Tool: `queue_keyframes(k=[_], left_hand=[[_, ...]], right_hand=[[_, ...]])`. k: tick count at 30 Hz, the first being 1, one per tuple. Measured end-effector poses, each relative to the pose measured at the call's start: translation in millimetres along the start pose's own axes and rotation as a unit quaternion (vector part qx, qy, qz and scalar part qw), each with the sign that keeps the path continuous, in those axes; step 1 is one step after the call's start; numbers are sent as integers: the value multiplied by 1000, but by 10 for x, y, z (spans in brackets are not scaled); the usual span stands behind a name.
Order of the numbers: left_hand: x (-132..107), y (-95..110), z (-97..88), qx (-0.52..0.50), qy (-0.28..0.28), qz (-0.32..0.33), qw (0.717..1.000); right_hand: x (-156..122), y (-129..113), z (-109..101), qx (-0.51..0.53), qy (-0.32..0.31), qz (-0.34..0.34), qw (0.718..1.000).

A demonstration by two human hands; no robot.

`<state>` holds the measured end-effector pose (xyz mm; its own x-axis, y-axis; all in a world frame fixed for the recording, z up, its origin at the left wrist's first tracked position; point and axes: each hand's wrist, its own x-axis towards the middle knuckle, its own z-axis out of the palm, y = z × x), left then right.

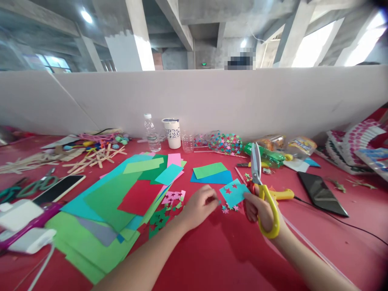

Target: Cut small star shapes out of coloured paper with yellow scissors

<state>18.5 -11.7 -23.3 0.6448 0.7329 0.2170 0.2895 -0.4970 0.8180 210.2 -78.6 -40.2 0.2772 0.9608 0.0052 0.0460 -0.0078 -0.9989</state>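
Observation:
My right hand [257, 208] is closed round yellow-handled scissors [268, 214], whose metal blades point up. The same hand pinches a light-blue sheet of paper [228, 198] with star-shaped holes cut in it. To its left, my left hand [201, 204] has its fingers curled in a pinch. A tiny blue bit shows at those fingertips, too small to name. Small paper stars [230, 209] lie under and around the blue sheet. Left of my left hand are a pink sheet [174, 197] and a dark green sheet [157, 222], both with star holes.
Coloured paper sheets [106, 202] spread over the red table at left. Behind stand a water bottle [152, 135], a white cup [172, 135] and a bottle of stars [226, 142]. A yellow glue gun [283, 195] and a black phone [323, 194] lie at right; wooden sticks [98, 157] at back left.

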Motion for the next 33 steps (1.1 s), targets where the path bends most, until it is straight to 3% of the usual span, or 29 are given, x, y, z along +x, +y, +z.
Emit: queue_keyframes(k=[4, 8, 17, 21, 24, 26, 28, 33], left_hand=[[-12, -30, 122, 166, -66, 50, 983], [-4, -65, 190, 209, -65, 51, 974], [-16, -60, 171, 126, -10, 21, 992], [-12, -29, 134, -24, 8, -11, 1000], [-13, -36, 67, -224, -51, -61, 971], [-22, -36, 37, -297, -103, -78, 946], [-32, -23, 39, -294, -122, -93, 943], [-38, 19, 98, -255, -106, -122, 953]], right_hand=[[79, 26, -23, 24, 46, 0, 999], [30, -40, 13, 17, 46, 5, 999], [1, -89, 29, -15, 55, -2, 998], [21, -72, 47, -23, 19, -5, 1000], [-14, -105, 66, -36, -21, -8, 999], [-53, -140, 75, -42, -45, -15, 998], [-89, -164, 82, -45, -63, -22, 997], [-105, -141, 97, -49, -72, -20, 996]])
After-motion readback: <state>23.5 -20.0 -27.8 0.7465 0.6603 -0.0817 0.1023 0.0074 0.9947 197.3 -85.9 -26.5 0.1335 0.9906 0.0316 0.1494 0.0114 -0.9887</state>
